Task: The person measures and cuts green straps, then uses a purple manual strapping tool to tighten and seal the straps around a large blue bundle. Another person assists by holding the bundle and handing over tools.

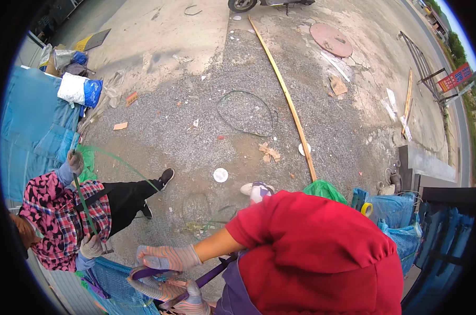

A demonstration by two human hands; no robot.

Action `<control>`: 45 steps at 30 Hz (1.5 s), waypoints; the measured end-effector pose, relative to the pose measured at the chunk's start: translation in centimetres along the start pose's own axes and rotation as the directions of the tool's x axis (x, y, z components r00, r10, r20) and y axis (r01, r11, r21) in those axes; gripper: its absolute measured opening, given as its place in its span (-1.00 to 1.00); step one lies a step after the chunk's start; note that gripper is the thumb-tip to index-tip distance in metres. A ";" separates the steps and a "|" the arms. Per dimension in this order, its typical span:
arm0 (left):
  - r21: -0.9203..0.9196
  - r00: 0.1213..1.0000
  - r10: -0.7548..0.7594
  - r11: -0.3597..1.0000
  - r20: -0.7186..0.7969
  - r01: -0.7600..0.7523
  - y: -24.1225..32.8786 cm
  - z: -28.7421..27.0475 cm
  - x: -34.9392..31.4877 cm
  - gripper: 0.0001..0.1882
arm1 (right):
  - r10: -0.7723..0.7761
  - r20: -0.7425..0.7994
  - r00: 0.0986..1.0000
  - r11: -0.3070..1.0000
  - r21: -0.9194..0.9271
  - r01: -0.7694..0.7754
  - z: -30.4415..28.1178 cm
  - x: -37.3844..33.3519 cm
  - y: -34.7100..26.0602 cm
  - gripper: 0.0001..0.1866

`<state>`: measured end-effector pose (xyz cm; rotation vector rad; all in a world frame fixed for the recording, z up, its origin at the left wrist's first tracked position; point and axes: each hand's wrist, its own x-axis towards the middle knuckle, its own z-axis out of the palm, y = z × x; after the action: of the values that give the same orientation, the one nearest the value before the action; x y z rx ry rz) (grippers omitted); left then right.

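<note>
At the lower edge, striped work gloves crowd around a purple strap; their wrists are partly hidden. My left hand curls around the strap's looped end. Close beside it, my right hand grips the strap lower down. Just above, a co-worker's gloved hand reaches in from a red sleeve and touches the same loop. That co-worker's red back and purple apron fill the lower right and hide what lies beneath. Left of the hands sits a blue woven bundle.
At left, another person in a plaid top holds a green strap. Blue wrapped stacks stand behind. A long wooden strip lies across the gravel, near a loop of strapping. Yellow tape rests by blue bundles at right.
</note>
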<state>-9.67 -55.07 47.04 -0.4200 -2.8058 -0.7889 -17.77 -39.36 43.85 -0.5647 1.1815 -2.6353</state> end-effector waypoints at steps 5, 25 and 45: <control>0.370 0.945 0.053 0.912 0.323 -0.178 3.1 1.0 3.4 -0.18 | -0.297 -0.223 0.928 0.951 -0.155 0.267 -3.2 -0.1 -2.1 -0.51; -0.462 0.468 0.839 0.543 0.277 -0.701 19.5 12.8 11.3 0.28 | 0.681 -0.587 0.438 0.724 0.629 -0.283 -17.2 -21.7 -4.3 -0.19; -0.772 0.118 0.957 0.284 0.265 -0.568 20.2 9.2 1.5 0.14 | 0.624 -0.501 0.599 0.433 0.860 0.268 -12.6 -24.3 2.2 -0.20</control>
<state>-5.62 -33.29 49.41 -2.6521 -2.0051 -1.1452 -0.97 -24.27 28.20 1.0144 -0.3074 -2.7261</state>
